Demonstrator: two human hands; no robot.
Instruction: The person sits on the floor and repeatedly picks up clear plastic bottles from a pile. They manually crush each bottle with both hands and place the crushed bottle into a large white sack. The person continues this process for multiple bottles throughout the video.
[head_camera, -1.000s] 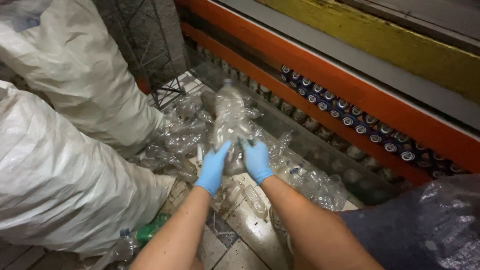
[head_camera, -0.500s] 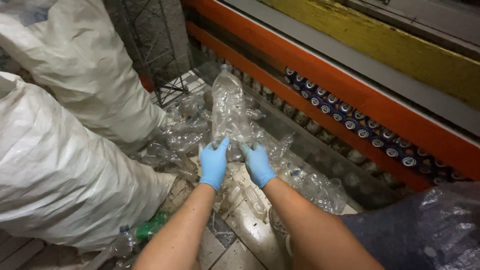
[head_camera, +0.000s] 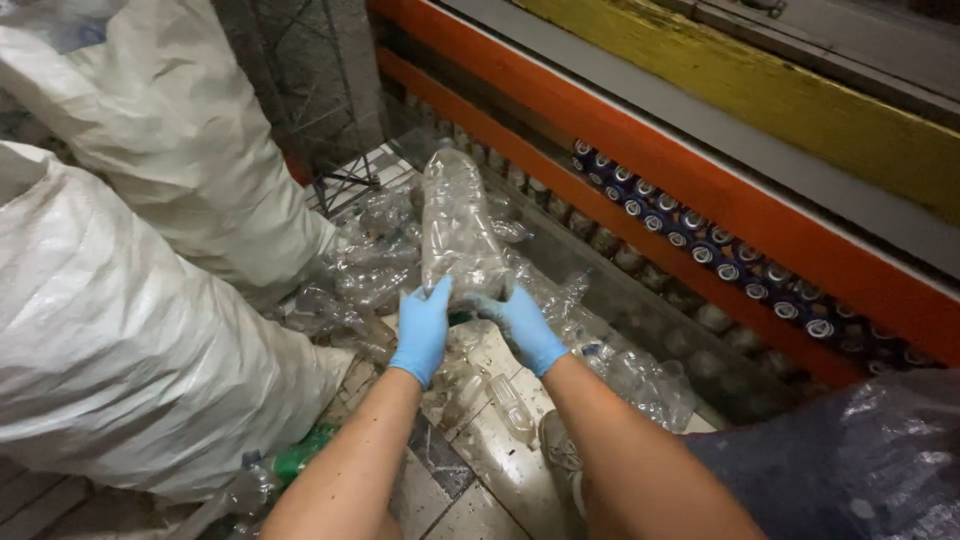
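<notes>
I clamp both hands, left (head_camera: 422, 330) and right (head_camera: 524, 325), on a clear bottle (head_camera: 458, 228), lifted above the pile (head_camera: 370, 270) beneath; many bottles remain unsorted.

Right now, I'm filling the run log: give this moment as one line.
left hand: gripping clear plastic bottle | right hand: gripping same bottle | bottle: raised over pile of crushed bottles

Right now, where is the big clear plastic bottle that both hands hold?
In the head view, the clear bottle stands upright at centre, gripped at its base by the left hand and right hand, above the pile of crushed bottles.
</notes>
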